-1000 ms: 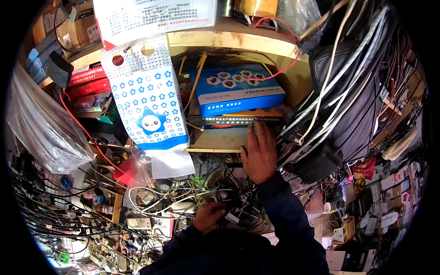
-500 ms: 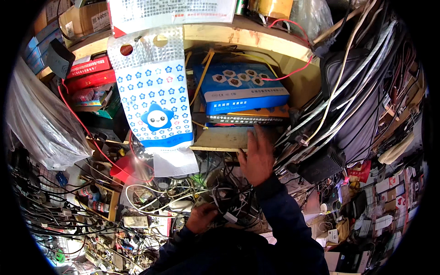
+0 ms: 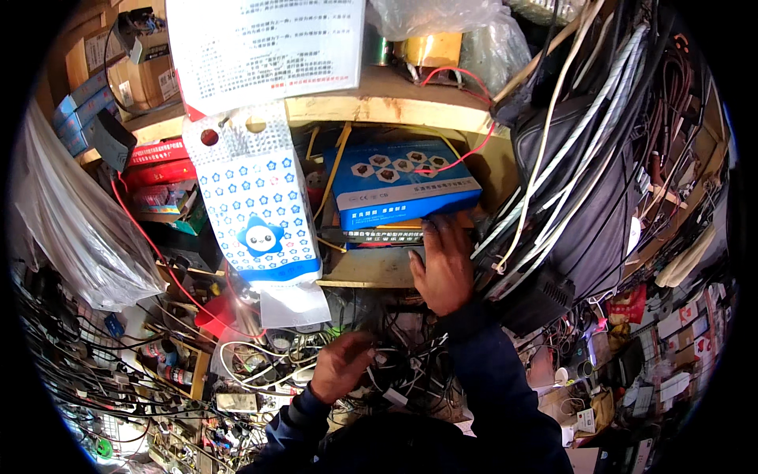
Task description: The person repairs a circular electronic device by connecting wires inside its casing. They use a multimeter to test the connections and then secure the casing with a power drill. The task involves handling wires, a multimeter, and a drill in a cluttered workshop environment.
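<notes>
My right hand [image 3: 444, 267] reaches up to the shelf with fingers stretched out and the thumb apart. Its fingertips lie against the front right of an orange-topped flat box [image 3: 466, 217] with a dark printed side, and nothing is gripped. On top of that box rests a blue flat box [image 3: 407, 180] with hexagon pictures. Lower and to the left, my left hand [image 3: 341, 366] hovers beside a tangle of black and white cables [image 3: 403, 359]. Its fingers are loosely bent with a gap to the thumb, and I see nothing held.
A white bag with blue stars [image 3: 257, 189] hangs before the wooden shelf [image 3: 371, 272]. Thick white cables [image 3: 580, 170] and a black bag [image 3: 545, 142] crowd the right. Clear plastic sheeting [image 3: 87, 229] hangs at left, and a red wire [image 3: 146, 233] droops from the shelf.
My left hand has risen toward the shelf, its fingers loosening. My right hand stays at the boxes, its fingertips now against the orange-topped one. The shelf sits lower in view.
</notes>
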`<state>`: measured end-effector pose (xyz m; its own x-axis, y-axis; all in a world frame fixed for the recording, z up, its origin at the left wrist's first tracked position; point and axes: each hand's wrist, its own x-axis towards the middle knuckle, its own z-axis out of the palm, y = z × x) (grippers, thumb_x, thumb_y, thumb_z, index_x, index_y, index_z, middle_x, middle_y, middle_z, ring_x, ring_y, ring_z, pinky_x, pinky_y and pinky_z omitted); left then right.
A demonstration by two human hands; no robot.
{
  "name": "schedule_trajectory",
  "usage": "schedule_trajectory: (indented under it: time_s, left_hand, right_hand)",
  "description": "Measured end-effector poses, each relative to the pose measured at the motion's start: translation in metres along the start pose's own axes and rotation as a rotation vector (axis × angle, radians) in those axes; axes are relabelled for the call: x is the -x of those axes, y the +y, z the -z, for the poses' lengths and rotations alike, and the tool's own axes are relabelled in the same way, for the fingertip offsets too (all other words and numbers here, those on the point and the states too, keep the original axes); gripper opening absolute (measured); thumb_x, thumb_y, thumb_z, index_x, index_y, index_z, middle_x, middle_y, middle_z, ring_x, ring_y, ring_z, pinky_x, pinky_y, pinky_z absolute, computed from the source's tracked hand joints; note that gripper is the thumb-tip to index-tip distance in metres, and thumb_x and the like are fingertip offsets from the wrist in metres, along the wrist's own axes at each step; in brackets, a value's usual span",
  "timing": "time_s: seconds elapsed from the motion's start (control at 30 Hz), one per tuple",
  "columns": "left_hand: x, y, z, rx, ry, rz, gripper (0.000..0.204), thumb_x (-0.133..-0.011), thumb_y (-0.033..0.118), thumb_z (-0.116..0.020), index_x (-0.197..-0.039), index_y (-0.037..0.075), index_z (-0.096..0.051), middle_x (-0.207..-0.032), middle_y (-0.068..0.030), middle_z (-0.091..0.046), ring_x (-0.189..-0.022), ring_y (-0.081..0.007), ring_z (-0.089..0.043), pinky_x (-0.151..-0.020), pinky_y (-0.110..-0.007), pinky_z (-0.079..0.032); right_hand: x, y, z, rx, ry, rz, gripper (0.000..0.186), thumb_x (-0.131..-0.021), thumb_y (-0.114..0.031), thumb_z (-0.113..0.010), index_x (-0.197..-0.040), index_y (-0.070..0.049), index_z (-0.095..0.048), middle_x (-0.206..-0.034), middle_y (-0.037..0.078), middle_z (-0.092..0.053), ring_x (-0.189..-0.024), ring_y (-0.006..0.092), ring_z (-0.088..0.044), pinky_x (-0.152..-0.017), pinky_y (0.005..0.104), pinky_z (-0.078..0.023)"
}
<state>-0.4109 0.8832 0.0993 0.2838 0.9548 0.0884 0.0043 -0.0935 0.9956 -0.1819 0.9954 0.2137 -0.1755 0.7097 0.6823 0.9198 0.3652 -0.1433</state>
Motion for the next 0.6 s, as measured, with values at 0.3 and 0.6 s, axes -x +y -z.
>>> schedule_trajectory:
  time_s: [0.3, 0.6]
  left_hand:
    - [-0.045, 0.057, -0.003, -0.087, 0.065, -0.148, 0.035, -0.099, 0.001, -0.069, -0.133, -0.002, -0.064, -0.133, -0.0122, -0.065, -0.114, -0.0182, -0.067, -0.097, -0.034, -0.056]
    - [-0.048, 0.053, 0.028, -0.202, 0.467, -0.419, 0.078, -0.097, -0.003, -0.064, -0.166, -0.001, -0.028, -0.170, -0.0212, -0.030, -0.155, -0.0337, -0.037, -0.119, -0.045, -0.044]
  right_hand:
    - [0.024, 0.008, -0.006, -0.134, 0.046, -0.094, 0.054, -0.092, -0.011, -0.077, -0.138, 0.006, -0.056, -0.149, 0.025, -0.052, -0.141, 0.0467, -0.047, -0.115, 0.0531, -0.043]
    - [0.032, 0.003, 0.002, -0.193, 0.075, -0.077, 0.053, -0.092, -0.008, -0.078, -0.138, 0.006, -0.055, -0.145, 0.027, -0.054, -0.136, 0.0474, -0.052, -0.110, 0.0507, -0.048]
